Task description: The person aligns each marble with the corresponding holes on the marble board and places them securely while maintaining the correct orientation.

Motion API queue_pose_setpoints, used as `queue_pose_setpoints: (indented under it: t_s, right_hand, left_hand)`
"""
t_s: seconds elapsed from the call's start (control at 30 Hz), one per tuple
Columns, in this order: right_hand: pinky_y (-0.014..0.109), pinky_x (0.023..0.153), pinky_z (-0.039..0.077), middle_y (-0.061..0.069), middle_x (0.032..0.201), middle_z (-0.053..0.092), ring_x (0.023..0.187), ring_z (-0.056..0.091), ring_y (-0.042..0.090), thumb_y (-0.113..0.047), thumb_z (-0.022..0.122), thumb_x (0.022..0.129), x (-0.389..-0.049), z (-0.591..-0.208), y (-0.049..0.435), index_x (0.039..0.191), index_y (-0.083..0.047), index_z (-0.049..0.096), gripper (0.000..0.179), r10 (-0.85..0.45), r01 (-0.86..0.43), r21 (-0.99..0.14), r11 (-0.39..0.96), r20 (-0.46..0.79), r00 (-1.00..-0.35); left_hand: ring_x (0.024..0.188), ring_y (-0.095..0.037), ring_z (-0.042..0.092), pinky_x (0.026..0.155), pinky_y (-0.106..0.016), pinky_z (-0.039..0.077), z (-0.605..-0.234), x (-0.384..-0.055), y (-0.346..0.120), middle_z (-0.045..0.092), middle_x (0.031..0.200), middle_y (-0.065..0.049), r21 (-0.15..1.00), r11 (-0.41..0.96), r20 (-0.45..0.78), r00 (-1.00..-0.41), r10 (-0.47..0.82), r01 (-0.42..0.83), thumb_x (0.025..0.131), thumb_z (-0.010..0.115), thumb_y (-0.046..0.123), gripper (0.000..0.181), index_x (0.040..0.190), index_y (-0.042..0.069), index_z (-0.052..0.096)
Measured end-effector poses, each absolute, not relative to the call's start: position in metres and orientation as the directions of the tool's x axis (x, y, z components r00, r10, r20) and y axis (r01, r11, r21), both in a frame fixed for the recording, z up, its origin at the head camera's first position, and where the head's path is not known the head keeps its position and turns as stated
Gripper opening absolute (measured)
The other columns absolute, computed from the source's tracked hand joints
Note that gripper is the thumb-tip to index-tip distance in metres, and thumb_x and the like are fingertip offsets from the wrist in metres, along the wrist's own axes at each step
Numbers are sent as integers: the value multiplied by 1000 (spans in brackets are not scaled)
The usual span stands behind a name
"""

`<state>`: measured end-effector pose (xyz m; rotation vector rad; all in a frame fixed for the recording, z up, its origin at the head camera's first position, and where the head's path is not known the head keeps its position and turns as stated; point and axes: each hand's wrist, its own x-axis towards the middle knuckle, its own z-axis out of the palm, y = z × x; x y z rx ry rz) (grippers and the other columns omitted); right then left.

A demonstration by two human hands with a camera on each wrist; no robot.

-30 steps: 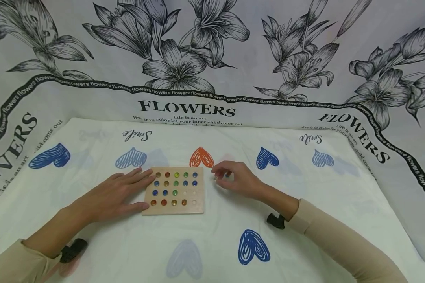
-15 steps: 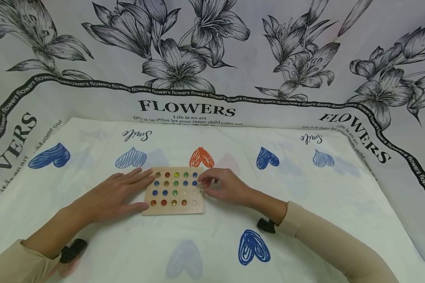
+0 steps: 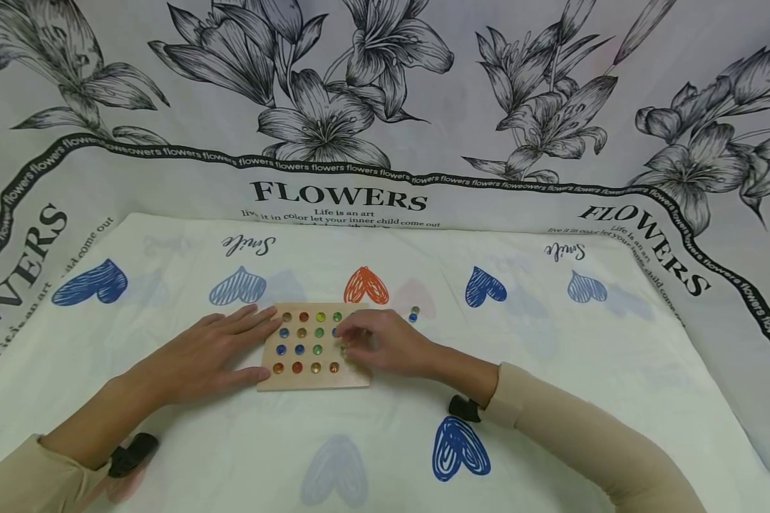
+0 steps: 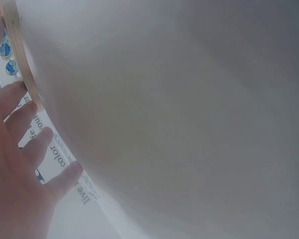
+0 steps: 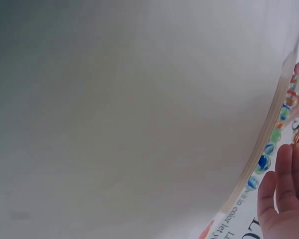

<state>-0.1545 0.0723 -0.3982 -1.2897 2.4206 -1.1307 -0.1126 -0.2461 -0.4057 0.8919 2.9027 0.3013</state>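
Note:
A pale wooden board (image 3: 295,381) with rows of coloured glass marbles (image 3: 317,350) in its holes lies on the cloth. My left hand (image 3: 208,353) rests against the board's left side, fingers stretched out along the edge; the left wrist view shows its fingertips at the wooden rim (image 4: 27,69). Over the board's right part, my right hand (image 3: 391,342) pinches a marble between thumb and forefinger. That marble (image 5: 297,137), clear with reddish streaks, shows in the right wrist view. My right hand hides several holes at the right end.
Two loose marbles (image 3: 413,314) lie on the cloth just right of the board. The white cloth (image 3: 231,456) printed with hearts covers the table. A curtain (image 3: 449,121) with black flower drawings hangs behind it.
My right hand has moved left from beside the board to over its right part, carrying the marble. The two loose marbles have come into view. My left hand stays in place.

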Motion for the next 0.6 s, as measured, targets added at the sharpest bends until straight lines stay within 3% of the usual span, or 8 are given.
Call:
queue_pose_setpoints:
  t_s: [0.6]
  right_hand:
    - [20,89,50,-3,105,68,97,60,11,-11,75,89,-156,-396,57,118,-10,69,29,-771,-640,-623,450,90,-631]
  left_hand:
    - [146,-35,31,108,-63,34,-407,-113,-247,33,160,0,215,807,-19,-823,567,550,92,51,68,78,153,21,41]
